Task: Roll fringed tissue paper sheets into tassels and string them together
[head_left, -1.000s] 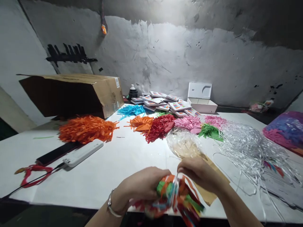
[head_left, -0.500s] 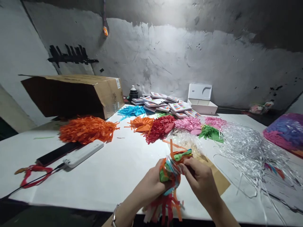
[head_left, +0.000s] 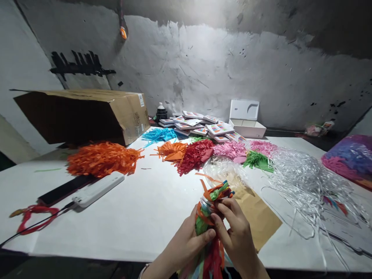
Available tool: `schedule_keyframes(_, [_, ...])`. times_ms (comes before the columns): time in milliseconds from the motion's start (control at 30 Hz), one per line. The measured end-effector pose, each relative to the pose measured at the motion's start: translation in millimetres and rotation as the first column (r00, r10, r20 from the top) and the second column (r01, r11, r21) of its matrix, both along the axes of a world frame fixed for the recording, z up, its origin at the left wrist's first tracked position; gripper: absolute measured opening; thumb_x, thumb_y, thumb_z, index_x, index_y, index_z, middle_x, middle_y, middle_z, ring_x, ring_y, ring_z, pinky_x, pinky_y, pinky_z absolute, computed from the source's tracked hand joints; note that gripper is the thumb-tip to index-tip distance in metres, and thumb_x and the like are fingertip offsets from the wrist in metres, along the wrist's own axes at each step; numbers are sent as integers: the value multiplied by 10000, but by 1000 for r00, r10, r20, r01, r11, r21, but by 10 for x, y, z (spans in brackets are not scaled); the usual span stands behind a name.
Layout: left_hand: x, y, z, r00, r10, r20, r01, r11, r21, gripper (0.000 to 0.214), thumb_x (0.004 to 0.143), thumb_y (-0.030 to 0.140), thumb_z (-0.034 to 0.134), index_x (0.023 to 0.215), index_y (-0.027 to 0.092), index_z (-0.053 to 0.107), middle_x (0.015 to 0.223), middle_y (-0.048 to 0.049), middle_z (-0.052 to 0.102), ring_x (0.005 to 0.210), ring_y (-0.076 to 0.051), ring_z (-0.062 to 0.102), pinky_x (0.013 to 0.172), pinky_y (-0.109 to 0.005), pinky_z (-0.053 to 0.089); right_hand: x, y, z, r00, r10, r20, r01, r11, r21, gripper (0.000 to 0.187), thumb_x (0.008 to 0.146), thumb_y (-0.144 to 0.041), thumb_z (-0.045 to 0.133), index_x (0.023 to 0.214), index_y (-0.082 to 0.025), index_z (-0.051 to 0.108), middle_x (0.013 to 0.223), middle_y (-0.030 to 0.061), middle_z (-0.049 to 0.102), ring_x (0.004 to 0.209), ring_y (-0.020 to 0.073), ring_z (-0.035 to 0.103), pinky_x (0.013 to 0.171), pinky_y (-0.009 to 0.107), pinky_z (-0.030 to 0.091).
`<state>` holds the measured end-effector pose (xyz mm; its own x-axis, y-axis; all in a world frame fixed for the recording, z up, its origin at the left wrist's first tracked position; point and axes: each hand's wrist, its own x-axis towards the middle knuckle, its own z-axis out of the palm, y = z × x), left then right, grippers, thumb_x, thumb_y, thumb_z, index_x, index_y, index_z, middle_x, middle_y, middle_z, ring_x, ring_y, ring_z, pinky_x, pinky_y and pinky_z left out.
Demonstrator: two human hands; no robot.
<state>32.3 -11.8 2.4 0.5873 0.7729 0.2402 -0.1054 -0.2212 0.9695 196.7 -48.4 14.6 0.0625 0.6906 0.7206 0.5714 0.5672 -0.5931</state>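
Observation:
In front of me is a bundle of multicoloured paper tassels, with orange, green, blue and red strips. Its twisted ends point up and its fringe hangs past the table's front edge. My left hand is wrapped round the bundle from the left, thumb across its front. From the right, my right hand presses fingers and thumb against the bundle just below the twisted ends. A silvery band circles the neck there. Right behind lie a brown paper sheet and a clear plastic bag.
Fringed paper piles line the table's back: orange, blue, red, pink and green. Silver tinsel spreads at right. A power bank, phone, cardboard box and flat packs stand around.
My right fingers have shifted from beside the band to the front of the bundle's neck. The bundle has turned more upright, and the view has shifted slightly.

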Motion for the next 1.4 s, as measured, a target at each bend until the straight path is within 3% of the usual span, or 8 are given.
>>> schedule_keyframes(167, [-19, 11, -52, 999, -11, 36, 11, 1000, -8, 694, 917, 622, 586, 1458, 207, 453, 1500, -134, 509, 1372, -341, 463, 1176, -452, 333, 47, -62, 0, 974, 165, -155, -203, 940, -273, 242, 989, -339, 554, 781, -223, 594, 920, 44, 609, 876, 193, 626, 762, 286, 529])
schedule_keyframes(367, [-43, -1, -76, 1000, 11, 20, -10, 998, -58, 635, 934, 582, 587, 1456, 235, 486, 1429, -113, 594, 1329, -345, 516, 1147, -459, 380, 90, -131, 76, 981, 119, 155, -80, 968, -238, 227, 976, -305, 546, 817, -225, 687, 893, 67, 650, 926, 245, 586, 844, 382, 461])
schedule_keyframes(467, [-14, -17, -44, 997, -7, 76, 15, 994, -105, 639, 943, 593, 555, 1456, 215, 501, 1421, -130, 601, 1334, -362, 515, 1150, -488, 378, 196, -107, 19, 979, 201, -44, -205, 945, -253, 265, 1000, -344, 523, 810, -230, 667, 834, 42, 655, 865, 206, 615, 784, 324, 490])
schedule_keyframes(633, [49, -28, -88, 994, 32, 104, -4, 965, -263, 577, 959, 614, 496, 1338, 189, 591, 1291, -136, 679, 1209, -349, 615, 1063, -490, 469, 236, -25, -247, 870, -158, -467, 18, 957, -290, 582, 832, -589, 726, 1259, -220, 582, 1215, 121, 670, 1065, 264, 648, 886, 377, 536])
schedule_keyframes(900, [39, 9, -99, 987, 156, 30, -153, 985, -78, 698, 819, 694, 655, 1321, 213, 592, 1345, -141, 638, 1251, -367, 565, 1071, -447, 455, -47, -91, -247, 799, -48, -600, -225, 901, -371, 361, 865, -554, 696, 953, -204, 681, 944, 90, 727, 831, 236, 693, 747, 311, 582])
schedule_keyframes(1133, [81, 28, -98, 968, 194, 162, -89, 863, -497, 524, 744, 598, 788, 1037, 166, 750, 974, -115, 779, 920, -332, 717, 830, -403, 579, -326, -112, -212, 202, 65, -977, -685, 722, -94, 423, 700, -488, 847, 947, -168, 721, 826, 73, 729, 765, 245, 698, 718, 359, 556])
schedule_keyframes(1333, [89, -33, -100, 978, 210, 1, -193, 903, -383, 554, 734, 590, 800, 1114, 199, 703, 861, -70, 777, 755, -271, 713, 631, -306, 568, -240, -81, -268, 688, -15, -725, -371, 852, -370, 392, 775, -530, 797, 873, -157, 728, 821, 56, 710, 770, 200, 640, 702, 293, 514])
schedule_keyframes(1400, [88, -12, -113, 958, 283, -42, -281, 899, -337, 516, 761, 622, 757, 1043, 192, 717, 829, -59, 771, 751, -262, 709, 642, -298, 571, -248, -56, -272, 709, 28, -704, -403, 836, -372, 400, 787, -544, 777, 857, -153, 732, 802, 42, 697, 760, 195, 628, 704, 291, 509])
